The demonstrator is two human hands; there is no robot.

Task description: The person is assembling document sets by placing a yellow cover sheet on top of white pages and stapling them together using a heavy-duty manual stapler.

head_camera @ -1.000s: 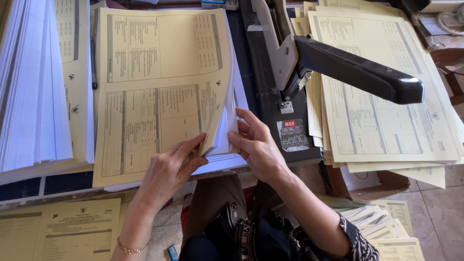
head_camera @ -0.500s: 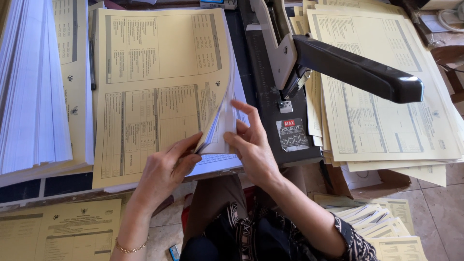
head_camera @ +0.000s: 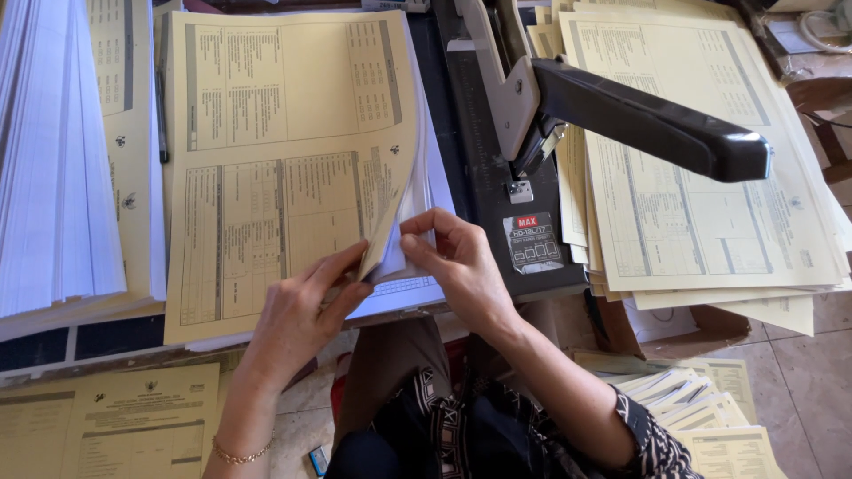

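Two hands meet at the lower right corner of the yellow sheet (head_camera: 284,160), which lies flat on the desk (head_camera: 89,337) just left of the big stapler (head_camera: 532,177). L hand (head_camera: 302,310): fingers under the curled-up corner, thumb on top, so the grip is closed on that edge. R hand (head_camera: 457,262): thumb & forefinger pinched on the same lifted edge from the other side, w/ white pages (head_camera: 399,288) showing below it. Corner is raised & bowed; the rest of the sheet lies flat.

Step in hand, as I read it: parting or squaring the top sheet against the white pages under it, right beside the stapler base. Stapler arm (head_camera: 648,124) is up and untouched, neither hand near it.

What the hold calls for now: keep both pinches light so the thin paper doesn't crease, and keep the edges lined up w/ the pages below. Risk: the curl folding over, or the pages fanning out of line.

Around: a pile of yellow sheets (head_camera: 710,222) right of the stapler, a tall white stack (head_camera: 53,177) at far left, a pen (head_camera: 162,115) btw that stack & the sheet, more forms (head_camera: 106,417) lower left.
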